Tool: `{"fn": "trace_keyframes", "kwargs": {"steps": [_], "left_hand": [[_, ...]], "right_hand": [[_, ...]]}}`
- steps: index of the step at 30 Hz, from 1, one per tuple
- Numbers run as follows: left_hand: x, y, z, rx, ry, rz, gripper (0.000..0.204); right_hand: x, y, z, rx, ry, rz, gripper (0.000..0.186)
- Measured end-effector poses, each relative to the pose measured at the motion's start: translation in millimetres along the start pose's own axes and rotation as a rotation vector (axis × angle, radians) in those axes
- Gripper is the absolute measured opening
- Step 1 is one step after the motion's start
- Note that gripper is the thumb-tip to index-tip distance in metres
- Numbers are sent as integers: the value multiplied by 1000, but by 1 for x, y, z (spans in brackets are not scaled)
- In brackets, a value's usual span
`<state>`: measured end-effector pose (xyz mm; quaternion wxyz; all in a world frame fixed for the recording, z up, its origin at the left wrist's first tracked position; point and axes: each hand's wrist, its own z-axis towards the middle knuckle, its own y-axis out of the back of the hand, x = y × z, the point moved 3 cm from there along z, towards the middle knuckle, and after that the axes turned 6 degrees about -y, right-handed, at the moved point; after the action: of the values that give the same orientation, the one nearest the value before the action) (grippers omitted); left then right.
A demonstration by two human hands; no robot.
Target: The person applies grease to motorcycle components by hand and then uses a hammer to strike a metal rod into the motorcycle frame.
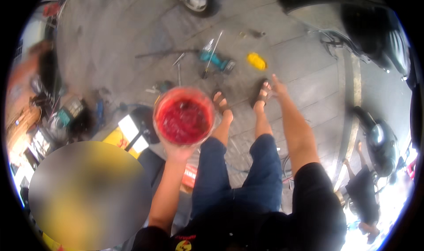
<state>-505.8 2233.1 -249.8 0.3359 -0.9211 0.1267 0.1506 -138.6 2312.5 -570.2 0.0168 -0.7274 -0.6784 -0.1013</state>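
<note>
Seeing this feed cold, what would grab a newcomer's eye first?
Probably the round container of bright red contents, held in the left hand just left of centre. Next, a teal power tool on the grey floor near the upper middle, with a vivid yellow object to its right.

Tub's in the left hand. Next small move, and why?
Probably bring the right hand over to steady the red tub: only the left hand supports it, it appears open-topped with red contents inside, and the right hand looks empty.
</note>
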Motion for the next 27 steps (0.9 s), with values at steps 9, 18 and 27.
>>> {"fn": "trace_keyframes", "kwargs": {"steps": [9,18,27], "left_hand": [[-2,-108,-23,215,-140,-20,62],[-22,-220,-124,442,-142,25,66],[-28,-301,-102,579,-476,470,66]], "right_hand": [[143,-15,-260,389,455,-359,45],[275,74,-448,60,938,-598,41],[397,119,-558,-314,1400,-392,33]]}}
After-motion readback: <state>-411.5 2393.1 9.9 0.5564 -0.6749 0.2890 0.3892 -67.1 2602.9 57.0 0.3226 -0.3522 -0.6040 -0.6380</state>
